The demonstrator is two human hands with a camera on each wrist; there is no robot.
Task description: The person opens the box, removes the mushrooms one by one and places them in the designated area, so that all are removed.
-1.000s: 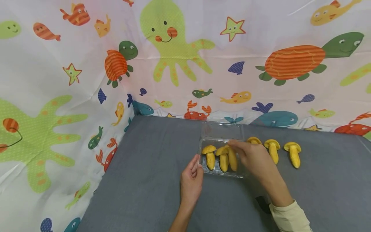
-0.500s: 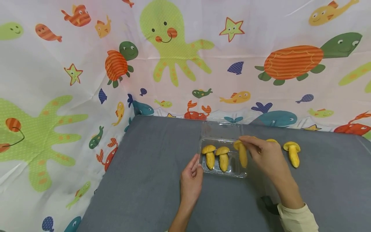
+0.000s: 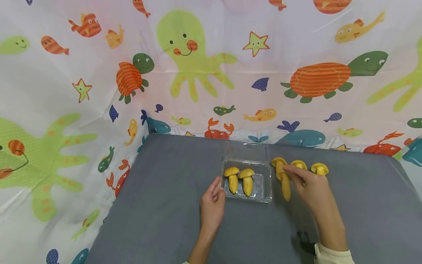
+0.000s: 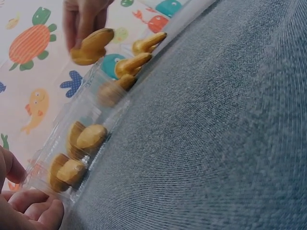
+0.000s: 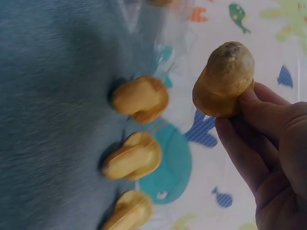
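My right hand [image 3: 308,187] pinches a yellow mushroom [image 3: 285,189] by its cap, stem pointing down, just right of a clear plastic clamshell box [image 3: 267,187]. In the right wrist view the held mushroom [image 5: 225,79] shows its stem end, raised above the others. The box lies open with its lid [image 3: 246,151] folded back. Inside are two mushrooms, a left one [image 3: 233,181] and a right one [image 3: 247,183], side by side. My left hand [image 3: 212,205] grips the box's left wall between thumb and fingers.
Three more mushrooms lie in a row right of the box: a near one [image 5: 141,98], a middle one [image 5: 134,155] and a far one [image 5: 129,211]. A patterned sea-animal curtain [image 3: 197,121] borders the grey tabletop [image 3: 165,201] at the back and left.
My right hand has lifted a mushroom out of the box and carried it right, over the row on the table. My left hand stays at the box. The head view has shifted slightly.
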